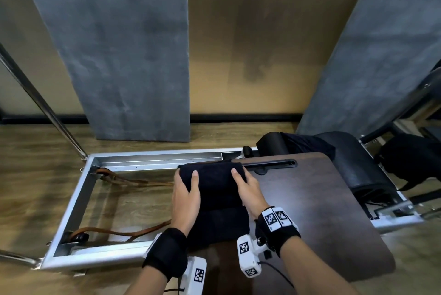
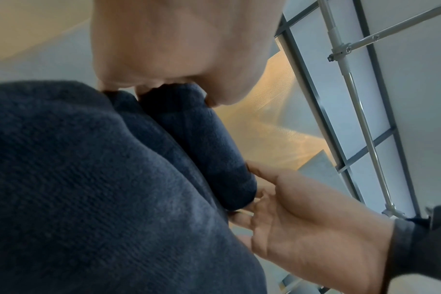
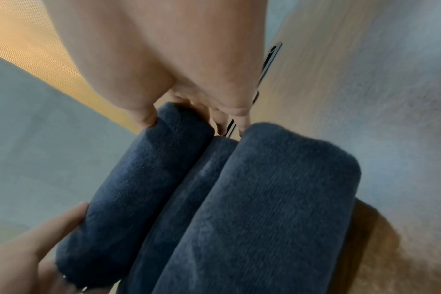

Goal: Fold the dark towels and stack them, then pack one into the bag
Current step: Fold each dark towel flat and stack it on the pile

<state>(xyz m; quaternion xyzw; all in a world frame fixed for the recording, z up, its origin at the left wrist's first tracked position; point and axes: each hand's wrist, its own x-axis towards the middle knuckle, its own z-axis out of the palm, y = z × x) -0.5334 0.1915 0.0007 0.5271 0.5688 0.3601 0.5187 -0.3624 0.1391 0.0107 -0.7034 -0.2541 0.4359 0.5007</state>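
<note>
Head view: folded dark towel [image 1: 214,182] held at both ends above a second folded towel [image 1: 218,225] on the brown bench [image 1: 322,199]; left hand [image 1: 186,197] and right hand [image 1: 248,189] each grip it, thumbs on top, fingers curled under; metal frame [image 1: 78,201] on the floor at left.
Left wrist view: left hand [image 2: 164,49] pinches the towel's [image 2: 204,151] rolled end; right hand [image 2: 302,214] cups the far end.
Right wrist view: right hand [image 3: 164,65] grips the towel [image 3: 144,189] by its end; lower towel [image 3: 264,208] just beside it.
</note>
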